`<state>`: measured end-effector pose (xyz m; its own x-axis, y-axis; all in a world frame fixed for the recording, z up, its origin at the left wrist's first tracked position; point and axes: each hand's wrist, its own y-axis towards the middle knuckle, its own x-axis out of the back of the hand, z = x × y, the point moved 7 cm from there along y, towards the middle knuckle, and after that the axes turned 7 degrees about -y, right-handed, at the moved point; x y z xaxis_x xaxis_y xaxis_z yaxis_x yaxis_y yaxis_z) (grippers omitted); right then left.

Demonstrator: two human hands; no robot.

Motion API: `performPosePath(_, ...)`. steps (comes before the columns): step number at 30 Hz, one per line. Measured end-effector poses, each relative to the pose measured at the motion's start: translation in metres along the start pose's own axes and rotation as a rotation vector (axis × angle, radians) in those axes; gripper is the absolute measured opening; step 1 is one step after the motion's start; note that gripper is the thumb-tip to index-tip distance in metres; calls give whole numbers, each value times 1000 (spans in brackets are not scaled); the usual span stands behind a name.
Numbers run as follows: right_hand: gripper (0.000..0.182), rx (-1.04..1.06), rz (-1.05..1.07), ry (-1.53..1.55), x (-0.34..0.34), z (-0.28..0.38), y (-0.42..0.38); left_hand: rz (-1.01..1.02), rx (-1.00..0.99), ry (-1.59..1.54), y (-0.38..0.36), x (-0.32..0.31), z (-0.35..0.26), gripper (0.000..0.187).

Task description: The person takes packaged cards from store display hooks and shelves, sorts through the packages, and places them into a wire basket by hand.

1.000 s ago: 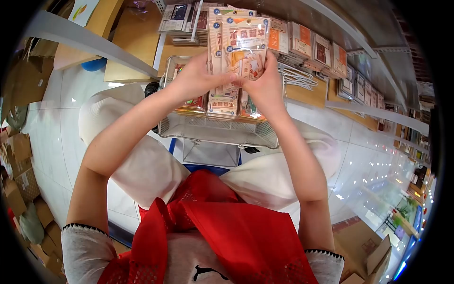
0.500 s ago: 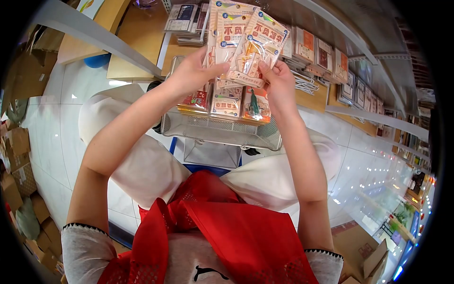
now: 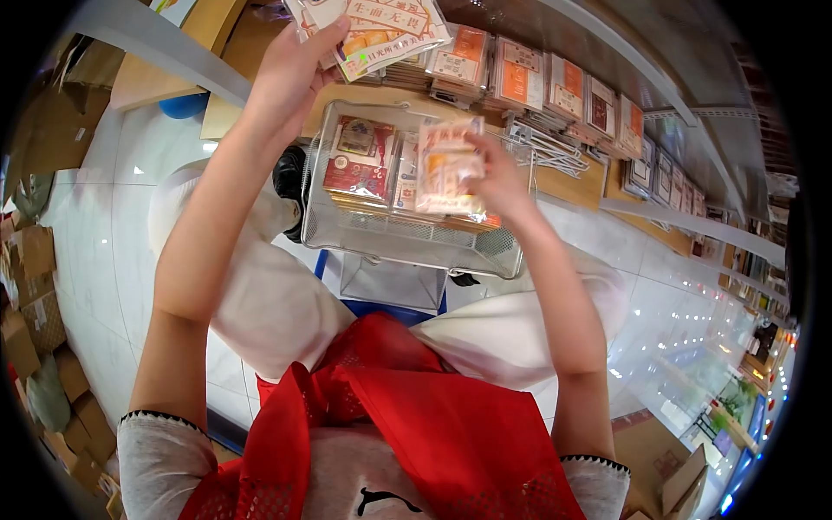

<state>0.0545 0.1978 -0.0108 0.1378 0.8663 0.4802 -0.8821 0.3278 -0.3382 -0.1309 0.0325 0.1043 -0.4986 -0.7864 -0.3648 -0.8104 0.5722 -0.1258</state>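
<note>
My left hand (image 3: 295,74), at the top of the view, is closed on several flat printed packets (image 3: 390,39) in clear wrappers. Over the wire mesh basket (image 3: 347,238), my right hand (image 3: 498,178) grips a similar orange and white packet (image 3: 446,173), smeared by motion. Below it, stacks of wrapped packets stand in the basket. A red packet (image 3: 360,169) tops the left stack. The middle stack (image 3: 405,178) is partly covered by the packet in my right hand, and most of the right stack is hidden.
Rows of wrapped packets (image 3: 520,74) line the wooden shelf behind the basket. White wire hooks (image 3: 555,152) lie beside them. Metal shelf bars (image 3: 693,225) cross at right and upper left. Cardboard boxes (image 3: 659,459) stand on the floor, and a blue ball-like object (image 3: 182,106) is at left.
My hands have moved apart. The left carried its packets up and left toward the shelf; the right moved down over the basket with one packet. The basket's stacks are now less covered.
</note>
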Motion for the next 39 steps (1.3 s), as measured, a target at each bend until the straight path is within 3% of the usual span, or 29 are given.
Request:
performPosePath(4,62,7,28,-200,-43,-25,5,16,39,-27,-2,-5,4,30)
performPosePath(11,70,-59,33,-159,-68,-63,22,18,67,0,-4,-7,7,33)
performPosePath(14,74,107,-50,-326,-68,-57,23,43,77,46,-7,-11,4,34)
performPosePath(20,71,-105,-29,-450,-65,-46,17,49,81,52,-7,-10,2,35)
performPosePath(26,68,-117,24,-654,-67,-32,13,34,98,66,-7,-8,3,37)
performPosePath(32,76,225,61,-947,-85,0,9,55,74,35,-8,-9,1,36)
performPosePath(39,82,138,186,-951,-98,-20,13,55,73,19,-11,-9,-1,36)
